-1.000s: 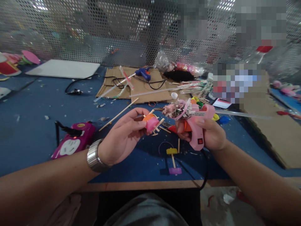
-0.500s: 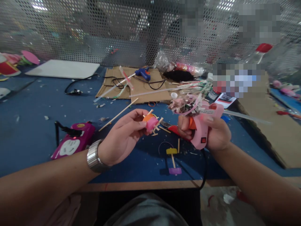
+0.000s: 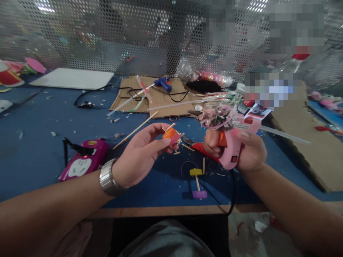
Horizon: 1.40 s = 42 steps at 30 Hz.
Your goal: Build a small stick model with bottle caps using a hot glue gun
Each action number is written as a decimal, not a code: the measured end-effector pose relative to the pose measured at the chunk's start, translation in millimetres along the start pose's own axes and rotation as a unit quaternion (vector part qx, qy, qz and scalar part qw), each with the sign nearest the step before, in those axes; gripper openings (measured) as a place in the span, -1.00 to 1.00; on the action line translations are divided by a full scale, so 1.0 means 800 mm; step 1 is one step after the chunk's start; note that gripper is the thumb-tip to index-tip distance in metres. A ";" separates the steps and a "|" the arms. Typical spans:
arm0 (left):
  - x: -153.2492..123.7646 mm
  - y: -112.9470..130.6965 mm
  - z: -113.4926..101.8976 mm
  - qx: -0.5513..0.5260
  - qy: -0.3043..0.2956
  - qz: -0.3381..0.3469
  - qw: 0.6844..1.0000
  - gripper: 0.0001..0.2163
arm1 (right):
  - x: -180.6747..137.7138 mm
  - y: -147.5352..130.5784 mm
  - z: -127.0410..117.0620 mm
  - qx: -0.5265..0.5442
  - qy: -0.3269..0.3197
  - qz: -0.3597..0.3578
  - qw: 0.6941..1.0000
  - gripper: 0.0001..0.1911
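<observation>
My left hand (image 3: 143, 153) pinches a small orange and pink cap piece (image 3: 171, 135) with short wooden sticks poking out of it, held above the blue table (image 3: 40, 142). My right hand (image 3: 241, 151) grips a pink hot glue gun (image 3: 232, 144) with an orange trigger; its nozzle end is crusted with scraps and points left toward the cap piece, a short gap away. A clear glue stick (image 3: 284, 135) juts out of the gun's back to the right. Below the hands a yellow and purple stick piece (image 3: 197, 182) lies on the table.
A magenta power strip (image 3: 83, 160) lies left of my wrist. Cardboard sheets (image 3: 158, 96) at the back hold a blue glue gun (image 3: 163, 83), cables and sticks. A red-handled cutter (image 3: 199, 147) lies between my hands. A white board (image 3: 72, 78) and perforated metal screen (image 3: 107, 35) stand behind.
My right hand has drawn the glue gun up and to the right, away from the cap piece. My left hand has turned the piece so the orange side faces up.
</observation>
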<state>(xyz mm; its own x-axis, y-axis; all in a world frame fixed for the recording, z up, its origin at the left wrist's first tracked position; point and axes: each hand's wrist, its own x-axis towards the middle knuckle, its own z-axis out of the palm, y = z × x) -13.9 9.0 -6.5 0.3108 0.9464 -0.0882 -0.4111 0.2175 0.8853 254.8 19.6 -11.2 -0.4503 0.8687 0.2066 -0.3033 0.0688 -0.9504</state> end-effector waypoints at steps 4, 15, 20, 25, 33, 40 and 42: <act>0.000 0.000 0.000 0.002 0.001 0.004 1.000 -0.71 | 0.000 0.001 0.000 -0.007 0.006 0.001 1.000 -0.51; 0.000 -0.001 -0.002 -0.008 0.001 0.003 1.000 -0.71 | 0.000 0.002 0.002 -0.011 0.021 -0.010 1.000 -0.51; 0.002 -0.003 -0.001 0.021 0.024 0.004 0.999 -0.70 | 0.001 0.009 0.006 -0.044 0.082 0.004 0.996 -0.46; 0.007 -0.007 -0.006 0.069 0.063 0.026 0.995 -0.70 | 0.002 0.013 0.010 -0.044 0.120 0.036 0.991 -0.37; 0.011 -0.010 -0.008 0.063 0.091 0.063 0.992 -0.73 | 0.009 0.012 0.005 -0.038 0.092 0.086 0.991 -0.29; 0.015 -0.008 -0.015 0.098 0.127 0.115 0.980 -0.71 | 0.014 0.009 0.007 -0.019 0.070 0.079 0.994 -0.31; 0.015 -0.008 -0.015 0.103 0.129 0.103 0.981 -0.73 | 0.014 0.006 0.008 -0.017 0.074 0.058 0.995 -0.32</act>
<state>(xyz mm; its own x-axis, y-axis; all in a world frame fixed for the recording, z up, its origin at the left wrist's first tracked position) -17.8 22.1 -18.6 0.0012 0.9999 0.0135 -0.2526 -0.0127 0.9675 242.6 26.9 -12.2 -0.3515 0.9342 0.0606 -0.2258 -0.0218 -0.9739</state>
